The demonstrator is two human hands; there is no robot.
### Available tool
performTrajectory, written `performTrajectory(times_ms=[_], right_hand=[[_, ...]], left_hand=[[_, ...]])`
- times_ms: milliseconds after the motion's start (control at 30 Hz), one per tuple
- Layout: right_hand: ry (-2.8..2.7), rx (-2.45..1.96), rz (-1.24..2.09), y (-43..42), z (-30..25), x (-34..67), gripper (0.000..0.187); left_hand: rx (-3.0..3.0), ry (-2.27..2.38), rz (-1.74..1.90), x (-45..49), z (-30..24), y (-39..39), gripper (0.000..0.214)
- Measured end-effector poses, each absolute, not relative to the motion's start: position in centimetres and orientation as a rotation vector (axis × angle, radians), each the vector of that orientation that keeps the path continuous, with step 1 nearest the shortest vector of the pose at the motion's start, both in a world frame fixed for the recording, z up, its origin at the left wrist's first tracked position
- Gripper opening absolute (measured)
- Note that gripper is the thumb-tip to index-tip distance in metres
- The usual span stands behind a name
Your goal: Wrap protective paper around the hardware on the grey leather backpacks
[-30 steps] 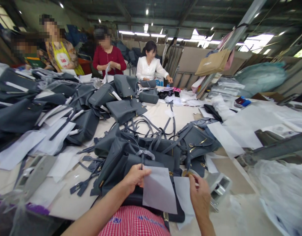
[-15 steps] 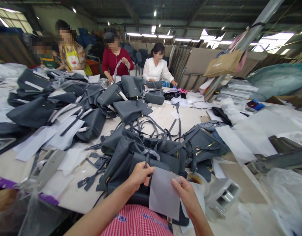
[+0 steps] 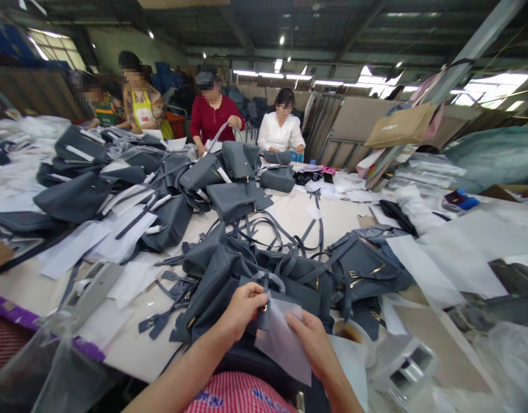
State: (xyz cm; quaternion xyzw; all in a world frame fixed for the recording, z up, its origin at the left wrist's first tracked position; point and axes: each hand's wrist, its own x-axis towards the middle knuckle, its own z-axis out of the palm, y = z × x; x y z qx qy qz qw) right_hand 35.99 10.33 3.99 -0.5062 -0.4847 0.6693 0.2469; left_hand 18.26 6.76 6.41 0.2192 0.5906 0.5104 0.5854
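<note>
My left hand is closed, pinching a dark grey strap with a small gold buckle. A thin translucent paper sheet hangs behind the strap, its right edge gripped between the thumb and fingers of my right hand. Beyond both hands lies a dark grey handbag, its handle partly wrapped in clear film. Part of another dark bag shows below my hands, against the red checked apron.
Grey bags are heaped at the left, and a buckled bag lies at the right. A tape dispenser and a cup of brown liquid stand near my right hand. Co-workers are across the table.
The paper has shifted left behind the strap and now hangs slanted. More of the strap and its buckle shows at my left fingers. The whole view has moved slightly.
</note>
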Motion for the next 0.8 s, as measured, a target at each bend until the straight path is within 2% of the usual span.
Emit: performTrajectory(times_ms=[167, 367, 500, 800], right_hand=[[-1.456, -1.413, 1.788, 12.0, 4.6, 36.3, 0.035], [-1.051, -1.172, 2.114, 11.4, 4.4, 34.1, 0.037], [-0.790, -1.113, 2.167, 11.3, 3.0, 32.3, 0.035], [-0.836, -1.075, 2.234, 12.4, 3.4, 32.0, 0.044]], left_hand=[[0.446, 1.420, 1.244, 17.1, 7.5, 6.7, 0.038], [0.471, 1.405, 1.247, 18.2, 7.0, 6.8, 0.035], [0.476, 1.400, 1.249, 19.2, 5.7, 6.6, 0.037], [0.502, 1.508, 1.204, 19.1, 4.0, 6.5, 0.033]])
